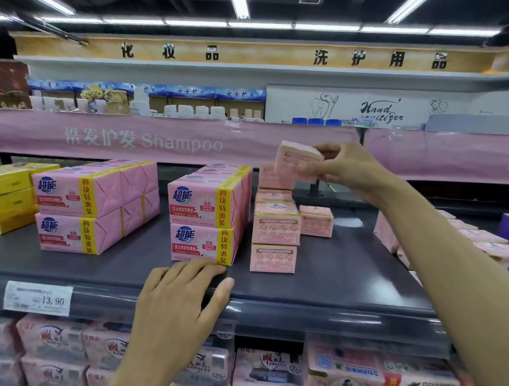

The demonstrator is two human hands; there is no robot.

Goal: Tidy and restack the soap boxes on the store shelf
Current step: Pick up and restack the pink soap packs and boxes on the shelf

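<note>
The right hand [353, 168] pinches a small pink soap box [297, 161], its print too blurry to read, above the pink stack [275, 236] on the dark shelf [348, 275]. The left hand [179, 298] lies flat at its edge

My left hand [182, 298] lies flat, fingers straight; my right hand [353, 168], arm stretched forward and raised, pinches a soap box [296, 159].
</note>
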